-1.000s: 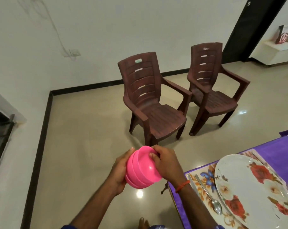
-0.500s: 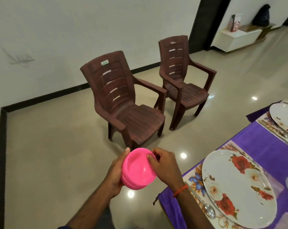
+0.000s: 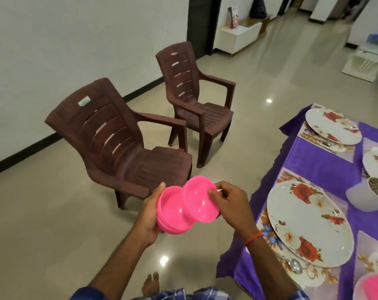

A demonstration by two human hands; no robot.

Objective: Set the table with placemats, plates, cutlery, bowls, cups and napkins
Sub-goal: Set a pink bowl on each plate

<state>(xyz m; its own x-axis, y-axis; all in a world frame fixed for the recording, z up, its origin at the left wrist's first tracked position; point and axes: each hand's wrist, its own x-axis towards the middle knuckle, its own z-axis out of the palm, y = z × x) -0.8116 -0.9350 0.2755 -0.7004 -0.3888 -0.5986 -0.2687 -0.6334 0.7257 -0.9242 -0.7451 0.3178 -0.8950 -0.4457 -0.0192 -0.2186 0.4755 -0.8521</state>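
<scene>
Splitting the just-nested stack [image 3: 172,220]: right hand [image 3: 231,205] is pinching the top bowl [image 3: 197,204] free to place, left hand [image 3: 148,215] is gripping the rest

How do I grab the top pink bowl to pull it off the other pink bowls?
Pinch the top pink bowl by its thin rim, coming from the right, as the right hand does. Its open mouth faces up, so that edge is free to pinch. Its left edge overlaps the stack, which the left hand cups from the other side.
</scene>
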